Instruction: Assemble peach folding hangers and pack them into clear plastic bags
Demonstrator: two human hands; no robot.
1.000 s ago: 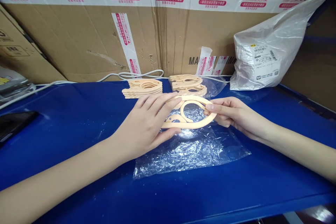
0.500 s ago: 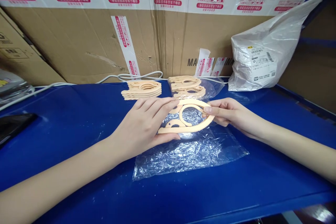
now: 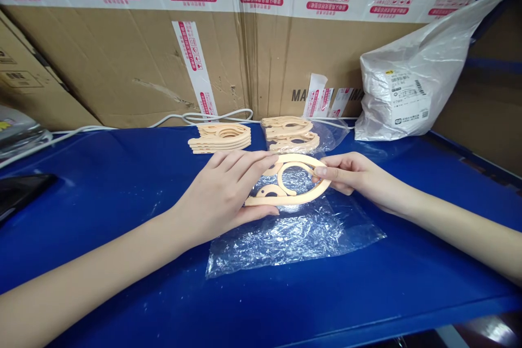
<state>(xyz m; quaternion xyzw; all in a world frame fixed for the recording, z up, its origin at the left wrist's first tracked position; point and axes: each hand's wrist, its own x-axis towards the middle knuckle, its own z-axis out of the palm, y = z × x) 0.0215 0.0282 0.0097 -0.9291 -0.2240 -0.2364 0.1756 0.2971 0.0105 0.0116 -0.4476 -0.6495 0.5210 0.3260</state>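
Observation:
A peach-coloured folding plastic hanger (image 3: 294,197) is held flat just above a clear plastic bag (image 3: 293,231) on the blue shelf (image 3: 122,185). My left hand (image 3: 222,196) grips its left end, fingers over the top and thumb underneath. My right hand (image 3: 353,176) pinches its right end between thumb and fingers. Behind them lie a bare stack of the same hangers (image 3: 220,138) and a second stack (image 3: 290,133) resting on another clear bag.
Large taped cardboard boxes (image 3: 163,49) wall off the back. A white plastic parcel bag with a label (image 3: 411,87) leans at the back right. White cables (image 3: 122,126) run along the rear edge. A dark flat object (image 3: 20,190) lies at the far left.
The hanger and both hands have shifted slightly left and lowered a little toward the bag; the grips are unchanged.

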